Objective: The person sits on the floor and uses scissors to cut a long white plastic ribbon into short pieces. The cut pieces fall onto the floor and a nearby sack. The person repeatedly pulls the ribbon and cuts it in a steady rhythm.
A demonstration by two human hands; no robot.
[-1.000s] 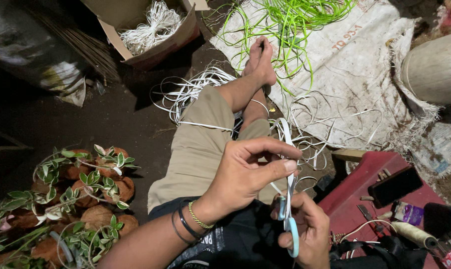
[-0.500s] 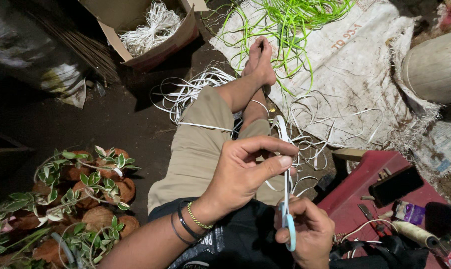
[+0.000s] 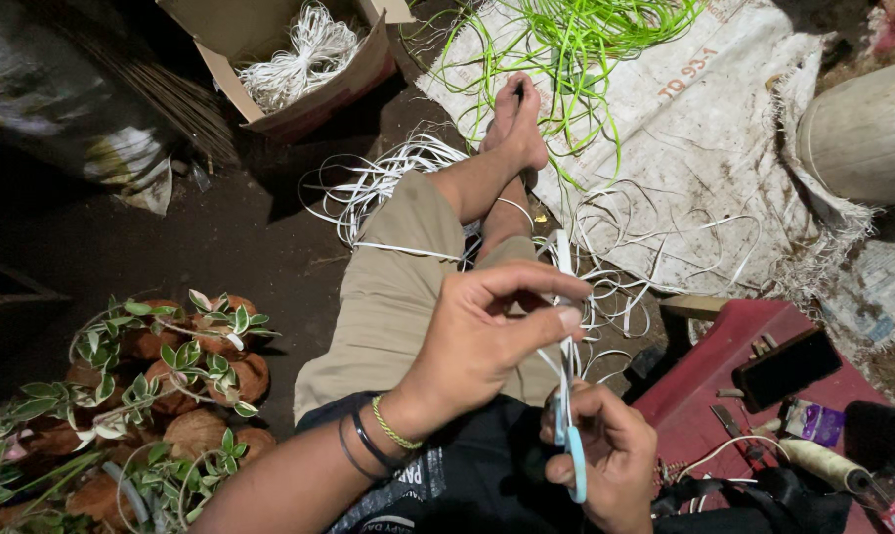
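Observation:
My left hand (image 3: 487, 331) pinches a thin white plastic strip (image 3: 564, 259) between thumb and fingers, holding it upright over my lap. Just below, my right hand (image 3: 605, 455) grips blue-handled scissors (image 3: 570, 435) whose blades point up along the strip. Bangles circle my left wrist. My legs stretch forward in khaki shorts, bare feet (image 3: 516, 124) resting by a pile of loose white strips (image 3: 388, 183).
A cardboard box (image 3: 299, 59) holds bundled white strips at the top. Green strips (image 3: 566, 40) lie on a white woven sack (image 3: 724, 129). Potted plants in coconut husks (image 3: 141, 396) sit at left. A red stool (image 3: 744, 396) at right carries a dark phone (image 3: 785, 368) and small tools.
My left hand has shifted slightly toward the strip and tightened its pinch; the scissors moved a little upward along the strip. Little else differs.

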